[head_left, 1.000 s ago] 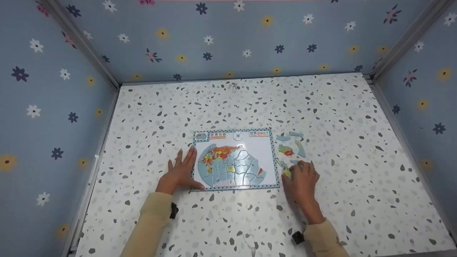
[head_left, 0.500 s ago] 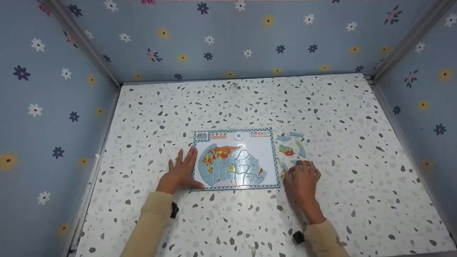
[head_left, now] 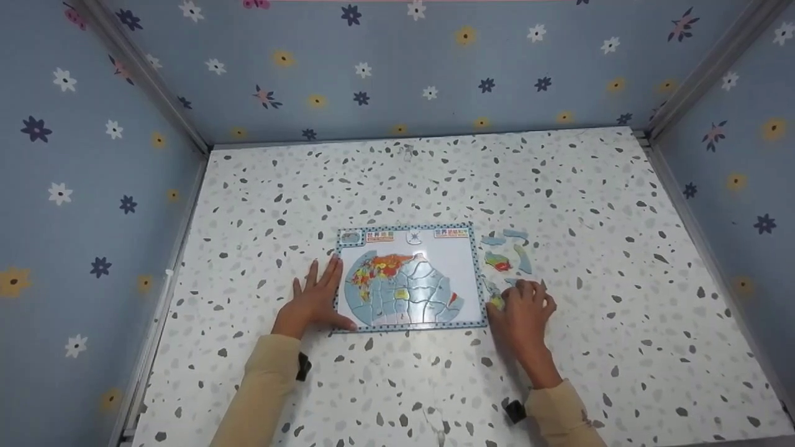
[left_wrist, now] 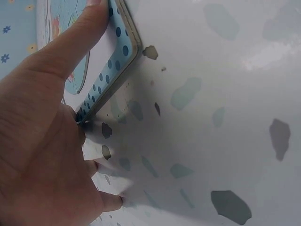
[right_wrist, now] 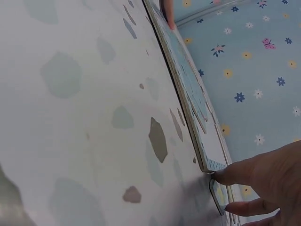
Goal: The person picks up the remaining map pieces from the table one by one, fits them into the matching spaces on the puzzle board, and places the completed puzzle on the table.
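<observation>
A world-map jigsaw board [head_left: 470, 273] with a blue dotted border lies flat on the speckled table. Pieces fill the left and lower part of its map, and the upper right is bare white. My left hand [head_left: 312, 302] rests at the board's left edge with fingers spread, its thumb on the lower border near the corner [left_wrist: 123, 42]. Just right of the board, my right hand [head_left: 526, 316] pinches a yellow-green puzzle piece [head_left: 496, 302] between thumb and fingers. The right wrist view has this puzzle piece [right_wrist: 217, 195] close to the board's corner, tilted and partly covered by the fingers.
Several loose pieces lie right of the board: a green-and-red piece [head_left: 498, 262], a curved blue piece [head_left: 523, 259] and two blue strips behind them. Blue flowered panels [head_left: 397, 68] enclose the table [head_left: 397, 186] at the back and both sides.
My right hand shifts slightly, and the yellow-green piece under its thumb is more covered half a second ago than now. The left hand and the board stay in place.
</observation>
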### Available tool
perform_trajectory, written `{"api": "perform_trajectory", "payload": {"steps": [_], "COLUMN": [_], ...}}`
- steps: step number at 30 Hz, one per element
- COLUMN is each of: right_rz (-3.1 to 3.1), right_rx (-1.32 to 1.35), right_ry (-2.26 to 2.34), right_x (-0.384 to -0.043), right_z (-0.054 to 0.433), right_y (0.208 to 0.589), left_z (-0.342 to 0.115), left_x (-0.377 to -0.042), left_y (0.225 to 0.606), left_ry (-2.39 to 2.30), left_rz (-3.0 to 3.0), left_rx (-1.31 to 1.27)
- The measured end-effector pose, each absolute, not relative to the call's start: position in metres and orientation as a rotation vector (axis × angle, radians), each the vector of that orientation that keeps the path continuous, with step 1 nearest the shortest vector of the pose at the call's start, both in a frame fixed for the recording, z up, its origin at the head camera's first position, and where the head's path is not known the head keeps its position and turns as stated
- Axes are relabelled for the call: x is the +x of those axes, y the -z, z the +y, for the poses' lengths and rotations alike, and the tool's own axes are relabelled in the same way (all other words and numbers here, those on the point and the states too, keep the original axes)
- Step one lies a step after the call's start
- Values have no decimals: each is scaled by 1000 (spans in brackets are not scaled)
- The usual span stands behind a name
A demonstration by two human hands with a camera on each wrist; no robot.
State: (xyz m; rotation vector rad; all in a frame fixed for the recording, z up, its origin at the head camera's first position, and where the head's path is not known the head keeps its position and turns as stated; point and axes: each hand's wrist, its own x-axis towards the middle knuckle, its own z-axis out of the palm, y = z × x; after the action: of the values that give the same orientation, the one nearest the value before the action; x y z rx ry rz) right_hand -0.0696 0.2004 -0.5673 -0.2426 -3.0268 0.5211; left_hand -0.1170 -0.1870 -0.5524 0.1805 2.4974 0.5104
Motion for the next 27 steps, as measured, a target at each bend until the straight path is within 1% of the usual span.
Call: {"api": "perform_trajectory", "payload": {"steps": [9, 20, 27], "right_rz": [-3021, -2990, -2950], "right_rx": [-255, -235, -244], "right_ry": [-420, -447, -577], "right_x": [-70, -71, -71], "right_z": [197, 198, 200], "right_y": [568, 573, 571], "left_z": [-187, -187, -187], "left_x": [-116, -118, -117], "left_y": [553, 553, 551], "left_ry": [-502, -474, -492], "left_rz": [2501, 2497, 2499], "left_rx": [179, 185, 184]}}
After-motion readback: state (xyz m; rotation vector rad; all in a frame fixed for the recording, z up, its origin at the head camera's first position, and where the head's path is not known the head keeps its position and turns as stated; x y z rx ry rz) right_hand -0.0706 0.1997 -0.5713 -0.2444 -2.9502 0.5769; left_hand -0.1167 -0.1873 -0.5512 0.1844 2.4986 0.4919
